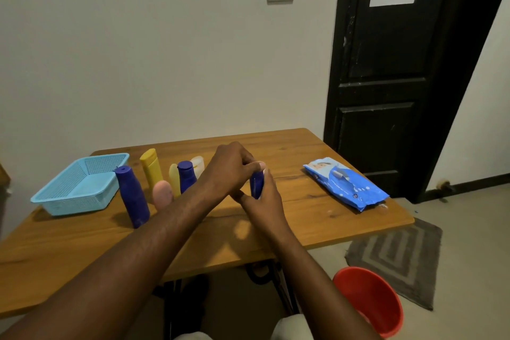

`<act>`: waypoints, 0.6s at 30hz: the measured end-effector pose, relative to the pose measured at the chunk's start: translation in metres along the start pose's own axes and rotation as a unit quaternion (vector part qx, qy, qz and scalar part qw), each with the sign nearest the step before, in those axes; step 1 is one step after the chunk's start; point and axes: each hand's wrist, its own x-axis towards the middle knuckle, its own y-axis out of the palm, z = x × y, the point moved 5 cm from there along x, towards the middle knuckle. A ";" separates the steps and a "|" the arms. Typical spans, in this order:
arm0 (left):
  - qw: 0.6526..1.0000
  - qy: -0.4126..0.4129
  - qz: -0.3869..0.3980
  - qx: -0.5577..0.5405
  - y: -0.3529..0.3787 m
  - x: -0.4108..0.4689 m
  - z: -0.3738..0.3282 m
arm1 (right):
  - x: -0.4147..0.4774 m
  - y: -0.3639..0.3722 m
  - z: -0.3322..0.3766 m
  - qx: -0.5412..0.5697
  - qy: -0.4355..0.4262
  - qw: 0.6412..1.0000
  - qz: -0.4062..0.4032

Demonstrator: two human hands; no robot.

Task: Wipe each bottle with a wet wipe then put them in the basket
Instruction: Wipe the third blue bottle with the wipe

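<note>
head: right hand (266, 203) grips blue bottle (256, 185), axis vertical; left hand (233, 170) pinches top.

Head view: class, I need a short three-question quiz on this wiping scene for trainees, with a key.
1. True or false: the basket already holds a bottle.
2. The wipes pack lies: A in the basket; B on the table, right of the held bottle; C on the floor.
3. What colour is the held bottle in the grip of the right hand?
Key: 1 false; 2 B; 3 dark blue.
</note>
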 end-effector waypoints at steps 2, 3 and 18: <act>1.000 -0.001 -0.001 -0.013 0.001 -0.001 0.001 | -0.003 0.002 -0.020 -0.037 0.041 0.998 0.008; 1.000 -0.001 -0.003 -0.018 0.002 -0.002 0.002 | -0.008 0.004 -0.029 -0.069 0.057 0.996 0.013; 1.000 0.011 -0.004 -0.009 -0.004 -0.001 -0.001 | -0.018 0.017 -0.025 -0.057 0.079 0.995 -0.013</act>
